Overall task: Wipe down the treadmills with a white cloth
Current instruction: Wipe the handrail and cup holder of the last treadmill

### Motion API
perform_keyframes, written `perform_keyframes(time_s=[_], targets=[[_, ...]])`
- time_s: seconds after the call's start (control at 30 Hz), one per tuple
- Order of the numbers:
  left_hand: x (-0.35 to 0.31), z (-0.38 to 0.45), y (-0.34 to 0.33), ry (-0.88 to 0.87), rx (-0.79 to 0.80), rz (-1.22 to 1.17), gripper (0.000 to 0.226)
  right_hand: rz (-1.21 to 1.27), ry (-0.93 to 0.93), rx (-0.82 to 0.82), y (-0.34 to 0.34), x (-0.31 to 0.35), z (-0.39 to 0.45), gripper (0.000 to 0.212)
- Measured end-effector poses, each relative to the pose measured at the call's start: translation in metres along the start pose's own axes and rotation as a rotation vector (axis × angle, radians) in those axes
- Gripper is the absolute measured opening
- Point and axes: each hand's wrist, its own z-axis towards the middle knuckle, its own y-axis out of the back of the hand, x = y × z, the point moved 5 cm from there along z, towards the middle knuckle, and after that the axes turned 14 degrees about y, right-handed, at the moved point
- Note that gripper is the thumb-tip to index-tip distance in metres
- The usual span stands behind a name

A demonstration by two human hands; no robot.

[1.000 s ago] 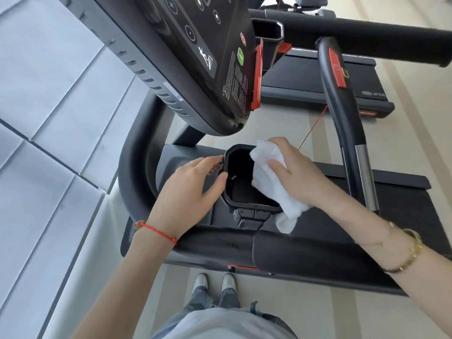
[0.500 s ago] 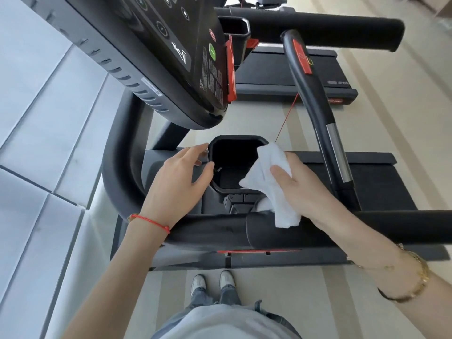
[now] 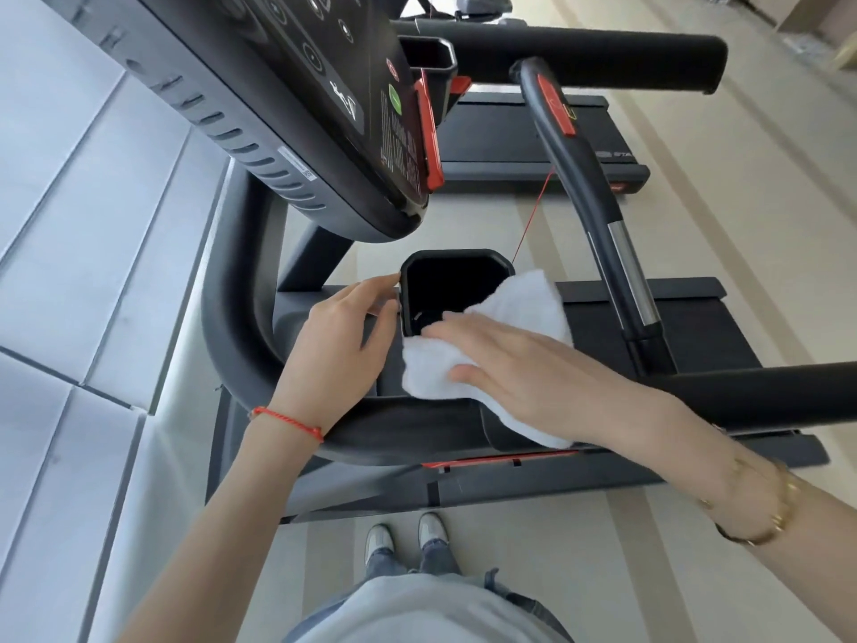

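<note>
Right hand (image 3: 524, 364) flat, fingers straight, pressing white cloth (image 3: 487, 355) onto near-right rim of black cup holder (image 3: 457, 290); cloth draped from rim down over padded front handlebar (image 3: 408, 431). Left hand (image 3: 336, 352) curled on holder's left wall, fingertips on rim, thumb lower on the wall. Two hands, one cloth, two treadmills: near one (image 3: 686, 345) under hands, second (image 3: 524, 141) beyond. Console (image 3: 297, 99) overhanging holder's far edge. Bare floor strip (image 3: 765, 215) between belts and to right.
</note>
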Motion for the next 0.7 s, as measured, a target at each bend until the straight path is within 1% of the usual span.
perform_keyframes(time_s=[0.03,0.1,0.2,0.33,0.4,0.5,0.6,0.7], targets=[[0.0,0.0,0.0,0.004,0.0,0.0,0.032,-0.044,-0.008,0.048,-0.004,-0.001,0.009,0.033],[0.0,0.0,0.0,0.015,0.008,-0.008,0.032,-0.098,-0.046,0.088,-0.005,-0.005,0.02,0.033],[0.0,-0.001,0.001,0.023,0.021,-0.005,0.033,-0.151,-0.073,0.105,0.002,-0.017,0.008,0.032],[0.001,-0.003,0.0,0.032,0.028,0.008,0.034,-0.194,-0.043,0.107,0.015,-0.024,-0.012,0.031],[0.001,-0.003,0.0,0.032,0.031,0.007,0.033,-0.234,-0.03,0.126,0.012,-0.02,0.001,0.031],[0.0,-0.003,-0.001,0.038,0.03,0.007,0.033,-0.214,-0.041,0.158,-0.004,-0.014,0.026,0.032],[0.0,-0.003,0.0,0.049,0.04,0.008,0.034,-0.242,-0.036,0.107,-0.006,-0.015,0.026,0.031],[-0.002,-0.004,0.001,0.056,0.05,0.015,0.034,-0.138,-0.011,-0.049,0.001,-0.021,0.006,0.026]])
